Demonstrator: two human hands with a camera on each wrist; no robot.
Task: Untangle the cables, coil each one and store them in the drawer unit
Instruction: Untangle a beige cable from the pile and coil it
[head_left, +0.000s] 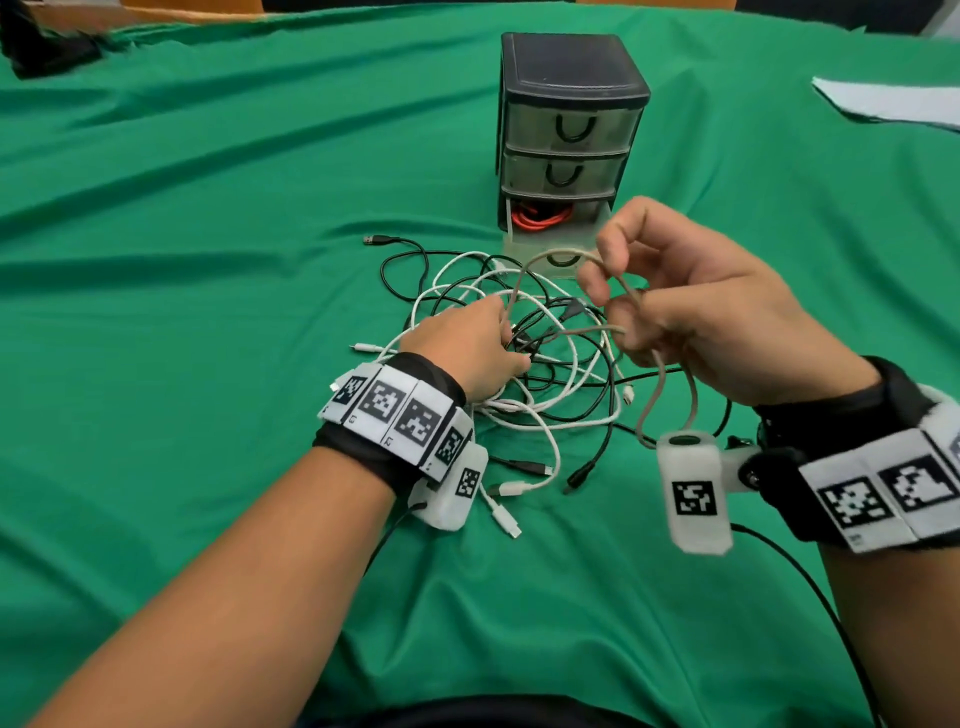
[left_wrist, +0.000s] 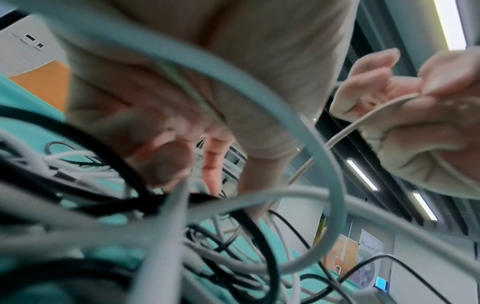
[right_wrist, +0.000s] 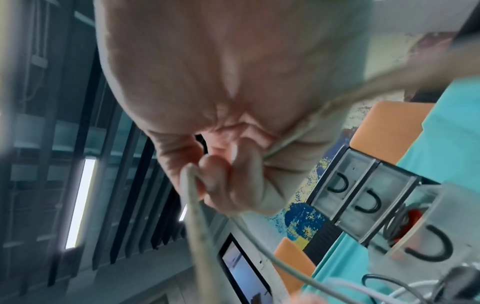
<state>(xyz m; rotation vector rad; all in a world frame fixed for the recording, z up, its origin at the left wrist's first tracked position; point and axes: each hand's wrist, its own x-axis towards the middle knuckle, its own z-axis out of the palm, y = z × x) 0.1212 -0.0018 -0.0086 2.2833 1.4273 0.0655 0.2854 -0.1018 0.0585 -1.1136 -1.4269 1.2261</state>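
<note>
A tangle of white and black cables (head_left: 524, 384) lies on the green cloth in front of the black drawer unit (head_left: 571, 67). Its bottom drawer (head_left: 545, 248) is pulled open with a coiled red cable (head_left: 540, 217) inside. My right hand (head_left: 613, 306) is raised above the tangle and grips loops of a beige cable (head_left: 550, 257) in curled fingers, as the right wrist view shows (right_wrist: 221, 174). My left hand (head_left: 498, 332) reaches down into the tangle and pinches the far end of the beige cable's arc. Its fingertips are partly hidden among the strands.
A white sheet (head_left: 893, 104) lies at the back right and a dark object (head_left: 47, 52) at the far left corner. The two upper drawers (head_left: 566, 130) are closed. Loose plug ends (head_left: 506, 519) lie near my left wrist. The green cloth (head_left: 208, 208) is wrinkled.
</note>
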